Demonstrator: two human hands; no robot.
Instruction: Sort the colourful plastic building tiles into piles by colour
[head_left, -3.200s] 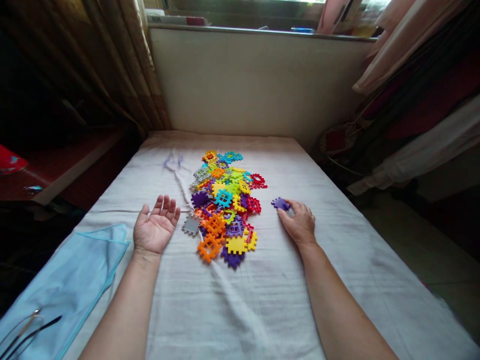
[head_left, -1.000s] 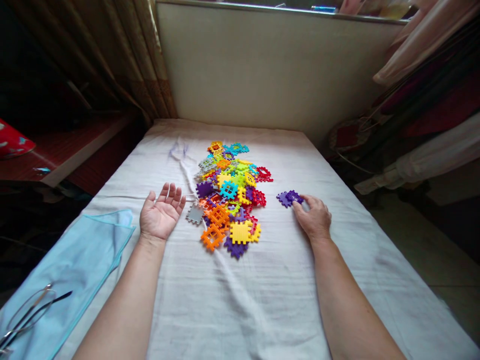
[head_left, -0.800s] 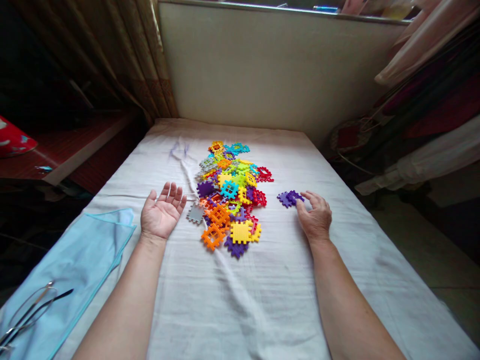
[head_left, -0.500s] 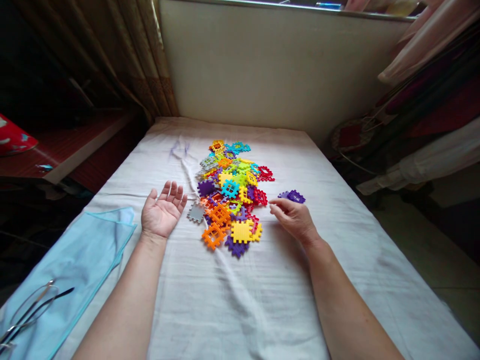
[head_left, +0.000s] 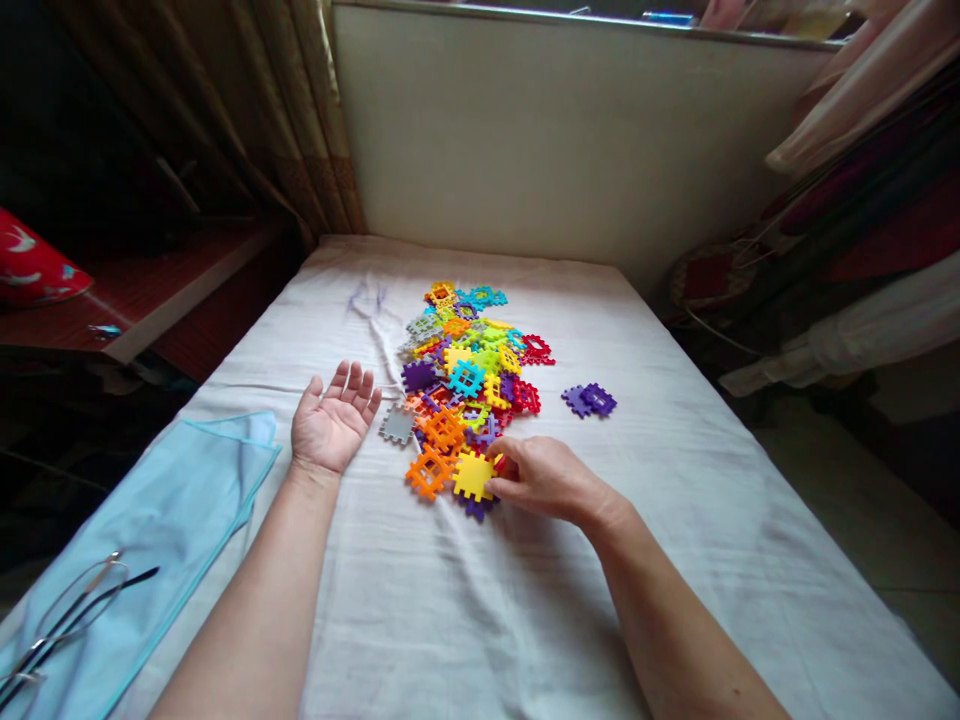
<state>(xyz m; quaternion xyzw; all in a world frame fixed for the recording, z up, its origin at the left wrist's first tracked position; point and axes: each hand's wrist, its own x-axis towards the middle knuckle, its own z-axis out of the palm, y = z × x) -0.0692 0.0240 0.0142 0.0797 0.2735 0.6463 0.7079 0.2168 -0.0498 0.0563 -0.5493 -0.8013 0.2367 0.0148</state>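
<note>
A heap of colourful plastic interlocking building tiles [head_left: 487,362] with notched edges lies on the white cloth. My right hand [head_left: 551,480] is at the near right of the heap, its thumb and fingers closed at the right edge of a solid yellow tile [head_left: 472,475]. Under that tile a purple one [head_left: 478,508] pokes out, and an orange window tile [head_left: 430,472] lies to its left. My left hand [head_left: 331,425] rests palm up, fingers spread and holding nothing, left of a grey tile [head_left: 397,424]. Two purple tiles [head_left: 598,400] lie apart on the right.
The white cloth [head_left: 420,620] covers the work surface. At the left lie a light blue cloth [head_left: 187,490] and eyeglasses [head_left: 75,620]. A board [head_left: 555,140] rises at the far edge, with a curtain [head_left: 300,120] beside it. Hanging fabrics [head_left: 862,330] are on the right.
My right hand has moved from beside the purple pair, nearer and left, to the yellow tile, which has shifted and turned slightly. My left hand stays put.
</note>
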